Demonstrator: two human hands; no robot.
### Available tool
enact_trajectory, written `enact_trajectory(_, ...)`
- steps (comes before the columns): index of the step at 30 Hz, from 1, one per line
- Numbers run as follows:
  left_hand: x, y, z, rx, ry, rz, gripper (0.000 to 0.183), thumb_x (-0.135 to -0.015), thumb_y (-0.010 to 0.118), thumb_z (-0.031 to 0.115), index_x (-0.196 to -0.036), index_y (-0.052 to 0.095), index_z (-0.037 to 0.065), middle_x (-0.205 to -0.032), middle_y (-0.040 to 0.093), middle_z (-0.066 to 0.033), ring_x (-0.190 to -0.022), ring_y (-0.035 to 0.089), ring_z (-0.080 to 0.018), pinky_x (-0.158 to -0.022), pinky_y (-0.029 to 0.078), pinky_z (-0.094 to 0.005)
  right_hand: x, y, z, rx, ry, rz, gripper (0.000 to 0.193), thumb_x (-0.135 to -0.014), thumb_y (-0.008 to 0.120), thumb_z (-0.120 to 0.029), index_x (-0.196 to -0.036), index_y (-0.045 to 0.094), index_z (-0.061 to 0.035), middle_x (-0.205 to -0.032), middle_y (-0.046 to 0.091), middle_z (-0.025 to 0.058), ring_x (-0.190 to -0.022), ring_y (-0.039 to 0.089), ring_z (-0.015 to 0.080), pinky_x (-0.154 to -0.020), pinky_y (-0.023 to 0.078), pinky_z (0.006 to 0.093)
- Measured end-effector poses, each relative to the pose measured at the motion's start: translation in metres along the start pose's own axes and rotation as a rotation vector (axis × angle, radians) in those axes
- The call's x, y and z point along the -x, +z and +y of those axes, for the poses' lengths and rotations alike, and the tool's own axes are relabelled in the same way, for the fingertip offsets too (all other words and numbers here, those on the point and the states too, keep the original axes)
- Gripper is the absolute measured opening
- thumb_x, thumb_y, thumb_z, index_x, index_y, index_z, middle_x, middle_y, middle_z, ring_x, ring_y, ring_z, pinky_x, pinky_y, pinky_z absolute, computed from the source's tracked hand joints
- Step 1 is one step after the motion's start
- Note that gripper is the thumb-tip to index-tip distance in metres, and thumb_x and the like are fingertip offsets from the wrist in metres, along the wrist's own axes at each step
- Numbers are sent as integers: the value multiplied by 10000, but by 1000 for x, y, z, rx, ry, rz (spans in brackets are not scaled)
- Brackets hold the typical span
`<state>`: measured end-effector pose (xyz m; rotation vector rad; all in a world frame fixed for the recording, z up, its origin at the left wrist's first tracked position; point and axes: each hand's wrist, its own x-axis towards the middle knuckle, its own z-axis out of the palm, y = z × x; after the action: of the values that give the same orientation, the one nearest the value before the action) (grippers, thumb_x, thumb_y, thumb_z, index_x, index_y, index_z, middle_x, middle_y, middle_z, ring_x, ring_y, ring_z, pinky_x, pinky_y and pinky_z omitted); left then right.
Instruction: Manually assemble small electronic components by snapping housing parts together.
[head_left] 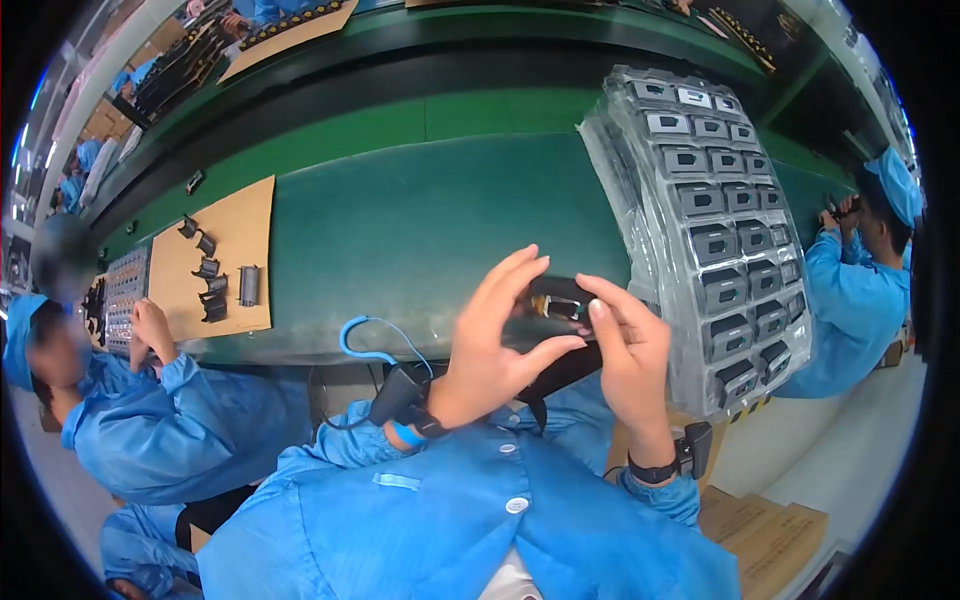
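Observation:
In front of my chest, a small black plastic housing is held above the near edge of the green table. Inside it a bright inner piece with yellowish and green bits shows. My right hand pinches the housing's right end between thumb and fingers. My left hand is at its left side, fingers stretched and thumb held apart; its fingertips are close to the housing, and whether they touch it I cannot tell. To the right stands a stack of clear plastic trays, whose pockets hold several dark grey boxy units.
Brown cardboard with several curved black parts lies on the green table at left. A co-worker sits beside it; another person works at right. A blue coiled cord hangs by my left wrist. Cardboard boxes stand low at right.

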<state>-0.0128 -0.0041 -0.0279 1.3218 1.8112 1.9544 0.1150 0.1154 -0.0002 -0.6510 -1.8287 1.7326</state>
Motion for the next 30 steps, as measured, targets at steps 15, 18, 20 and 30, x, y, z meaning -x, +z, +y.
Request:
enact_trajectory(15, 17, -1, -1, 482, -444, -16, 288, -987, 658, -40, -1273, 637, -69, -1133, 734, -158, -1007, 719, -180, -899, 616, -327, 14, 1, 19, -149, 34, -82, 321, -1032, 581, 6, -1343, 633, 67, -1105, 731, 118, -959, 686, 115, -852, 567, 274)
enact_trajectory(18, 17, -1, 0, 447, -440, -27, 288, -980, 658, -51, -1266, 636, -74, -1126, 735, -161, -1010, 719, -187, -894, 619, -327, 16, 0, 17, -141, 15, -66, 326, -1019, 596, 27, -1338, 629, 79, -1100, 730, 129, -965, 690, 123, -854, 564, 266)
enact_trajectory(20, 17, 0, 0, 457, -441, -47, 294, -982, 662, -49, -1274, 638, -71, -1161, 724, -161, -1041, 711, -190, -908, 610, -325, 16, 0, 17, -147, -32, -63, 317, -1014, 611, 20, -1325, 640, 74, -1086, 735, 121, -959, 694, 127, -842, 565, 265)
enact_trajectory(30, 17, 8, -4, 509, -455, -57, 335, -897, 735, -101, -1199, 608, -31, -1131, 729, -145, -1019, 713, -173, -880, 586, -294, 30, -16, -15, 435, -311, -57, 346, -974, 616, -44, -1317, 634, 2, -1031, 697, 223, -913, 684, 393, -766, 544, 452)
